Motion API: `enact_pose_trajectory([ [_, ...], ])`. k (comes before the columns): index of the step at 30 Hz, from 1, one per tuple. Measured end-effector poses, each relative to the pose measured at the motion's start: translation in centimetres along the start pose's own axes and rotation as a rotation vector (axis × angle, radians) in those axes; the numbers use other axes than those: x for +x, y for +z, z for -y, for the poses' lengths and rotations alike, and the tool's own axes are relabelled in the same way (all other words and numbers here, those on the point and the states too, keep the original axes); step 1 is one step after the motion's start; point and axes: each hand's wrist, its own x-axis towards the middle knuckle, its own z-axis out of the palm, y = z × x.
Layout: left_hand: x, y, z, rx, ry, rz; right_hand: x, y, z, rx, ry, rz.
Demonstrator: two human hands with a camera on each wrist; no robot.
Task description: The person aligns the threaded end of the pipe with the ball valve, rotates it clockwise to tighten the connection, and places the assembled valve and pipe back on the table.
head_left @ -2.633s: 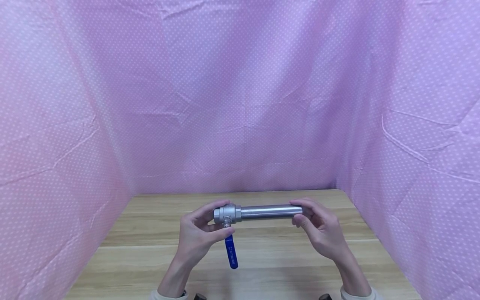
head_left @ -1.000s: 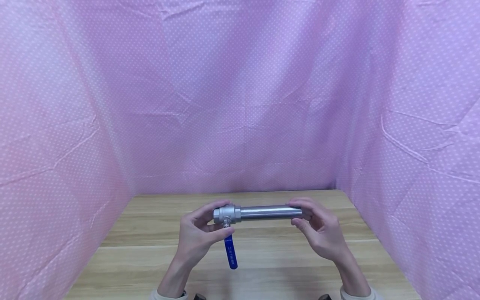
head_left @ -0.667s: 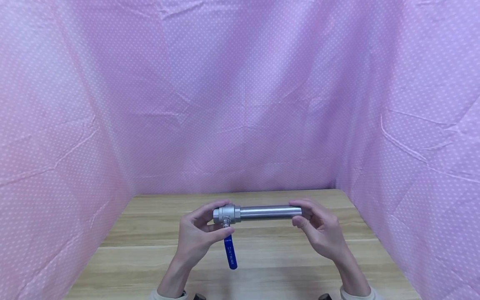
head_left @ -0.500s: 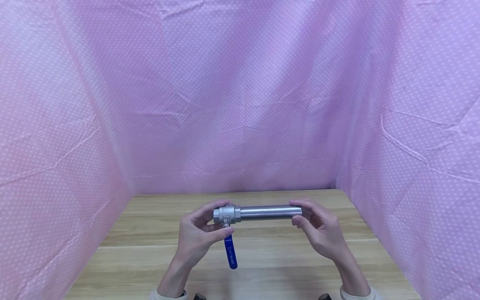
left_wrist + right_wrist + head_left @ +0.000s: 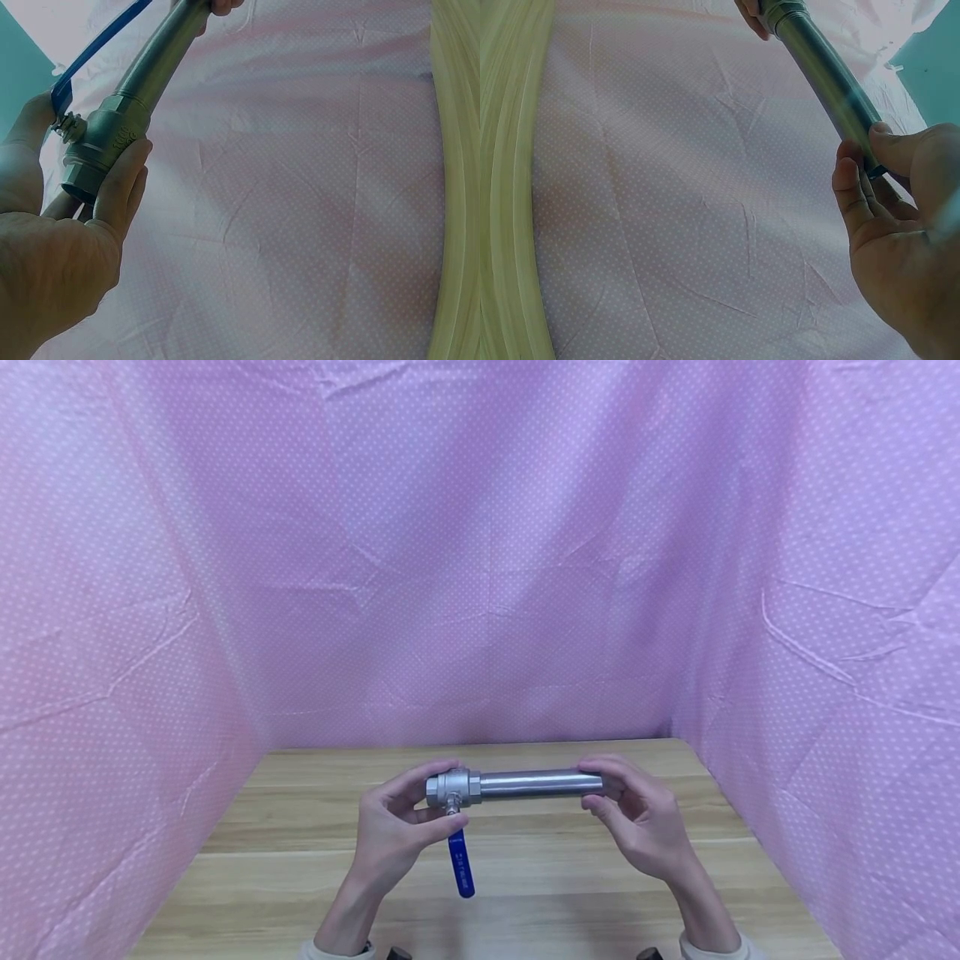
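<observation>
My left hand (image 5: 393, 827) holds a silver ball valve (image 5: 454, 787) by its body, the thumb lying against the top of its blue lever handle (image 5: 462, 866). That lever points down toward me in the head view. A straight metal pipe (image 5: 536, 784) runs from the valve's right side, in line with it; the joint's inside is hidden. At the pipe's far end, my right hand (image 5: 645, 822) pinches it between thumb and fingers. Raised lettering shows on the valve body (image 5: 112, 135) in the left wrist view. Both pieces are held up above the table.
A light wood-grain table (image 5: 525, 902) spreads below the hands. Pink dotted cloth (image 5: 487, 568) hangs behind it and along both sides. Two dark, round-ended objects, one of them the left dark object (image 5: 399, 953), poke in at the bottom edge.
The right thumb and fingers shift slightly back and forth on the pipe's end. The left hand and the valve stay almost still.
</observation>
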Motion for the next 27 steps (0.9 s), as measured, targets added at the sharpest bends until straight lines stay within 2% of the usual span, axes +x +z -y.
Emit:
enact_pose_trajectory([
  [18, 0.05, -0.05, 0.09, 0.002, 0.005, 0.001, 0.07, 0.04, 0.01, -0.073, 0.008, 0.007],
  [27, 0.10, 0.06, 0.17, -0.007, 0.009, 0.015, -0.13, 0.24, 0.21, -0.168, 0.030, -0.017],
])
